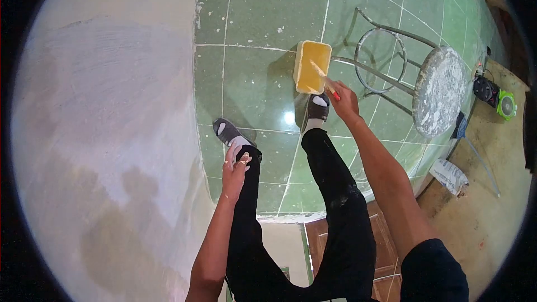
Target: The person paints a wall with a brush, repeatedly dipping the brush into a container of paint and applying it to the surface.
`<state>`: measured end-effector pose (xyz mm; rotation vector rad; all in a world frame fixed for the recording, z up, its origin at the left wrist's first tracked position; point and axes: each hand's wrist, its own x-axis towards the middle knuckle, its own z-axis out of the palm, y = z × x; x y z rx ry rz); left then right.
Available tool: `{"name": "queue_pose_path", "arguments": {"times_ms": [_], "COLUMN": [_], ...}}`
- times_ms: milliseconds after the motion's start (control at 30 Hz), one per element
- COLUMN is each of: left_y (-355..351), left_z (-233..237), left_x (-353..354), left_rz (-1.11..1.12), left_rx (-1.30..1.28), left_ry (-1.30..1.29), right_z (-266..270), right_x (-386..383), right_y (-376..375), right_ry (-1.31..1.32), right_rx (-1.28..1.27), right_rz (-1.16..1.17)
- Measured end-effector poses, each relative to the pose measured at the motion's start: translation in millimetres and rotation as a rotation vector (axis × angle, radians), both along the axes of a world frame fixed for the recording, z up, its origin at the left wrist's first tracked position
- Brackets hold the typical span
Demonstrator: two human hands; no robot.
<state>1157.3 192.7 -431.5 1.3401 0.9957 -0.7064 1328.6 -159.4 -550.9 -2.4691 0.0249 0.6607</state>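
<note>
A paintbrush [331, 85] with red on its handle is gripped in my right hand [347, 102]. Its pale tip reaches over the inside of a rectangular yellow tub [305, 81], which stands on the green tiled floor just ahead of my right foot. Yellowish material coats the inside of the tub. My left hand [235, 169] hangs at my left knee, empty, its fingers loosely bent and apart, with whitish smears on them.
A round stool [442, 90] with a paint-spattered seat lies on its side at the right. Beyond it are a black and bright green device [507, 105] and a crumpled white bag [449, 177]. A pale wall [100, 106] runs along the left. White specks dot the tiles [263, 78].
</note>
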Motion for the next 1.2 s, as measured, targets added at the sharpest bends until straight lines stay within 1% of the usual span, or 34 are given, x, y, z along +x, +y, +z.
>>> {"name": "queue_pose_path", "arguments": {"times_ms": [67,133,267,333,367,433,567,633,667,733,767,833,867,933,1000,1067,1100,1167,1200], "left_y": [-4.2,-7.7,-13.0,-14.7,-15.6,-18.0,-20.0,-21.5,-22.6,-24.0,-24.9,-26.1,-27.2,-30.0,-32.3,-33.2,-33.4,-33.4,-33.4], "left_z": [2.3,1.7,1.7,1.9,3.0,4.0,4.3,4.6,4.9,5.4,4.9,2.8,2.0,2.4,3.7,4.2,4.3,4.8,5.1], "left_x": [3.1,4.3,4.9,9.5,10.3,6.7,5.0,8.0,8.1,6.7,6.2,4.6,2.8,0.6,-1.2,-3.0,-3.5,-5.2,-5.6], "left_rz": [0.003,0.002,0.006,0.001,0.01,0.011,-0.017,-0.018,-0.014,-0.007,0.001,0.004,0.006,0.009,0.048,0.047,0.047,0.056,0.065], "left_rx": [0.0,0.002,-0.006,-0.001,-0.008,-0.023,-0.003,-0.001,0.003,0.008,-0.001,-0.009,-0.009,-0.005,0.001,0.004,0.004,-0.005,-0.014], "left_ry": [0.012,0.021,0.017,0.023,0.014,0.008,0.023,0.016,0.026,0.038,0.032,0.028,0.024,0.024,0.02,0.034,0.046,0.039,0.034], "right_z": [1.6,-3.3,-8.0,-9.0,-10.3,-9.8,-14.7,-20.0,-24.4,-28.6,-30.4,-32.0,-32.4,-47.5,-58.0,-60.3,-61.6,-64.0,-59.0], "right_x": [-3.4,-6.9,-6.4,-5.0,-3.6,-3.5,-6.2,-1.8,0.8,8.1,11.0,15.6,16.4,14.5,15.6,18.5,20.6,22.6,25.9], "right_y": [-3.7,-6.5,-16.9,-18.6,-19.0,-24.5,-25.9,-24.2,-21.3,-12.8,-10.4,-6.9,-6.0,-12.9,-17.2,-17.6,-19.9,-24.3,-21.8], "right_ry": [0.014,-0.067,-0.038,-0.113,-0.11,-0.076,-0.111,-0.115,-0.117,0.187,0.188,0.296,0.301,0.346,0.34,0.312,0.311,0.373,0.373], "right_rx": [-0.01,-0.021,0.022,0.031,0.034,-0.023,-0.01,0.084,0.088,0.355,0.355,0.37,0.37,0.48,0.473,0.545,0.547,0.7,0.701], "right_rz": [0.026,0.093,0.153,0.19,0.192,0.225,0.22,0.145,0.146,-0.461,-0.461,-0.871,-0.875,-0.962,-0.939,-1.016,-1.015,-0.995,-0.993]}}
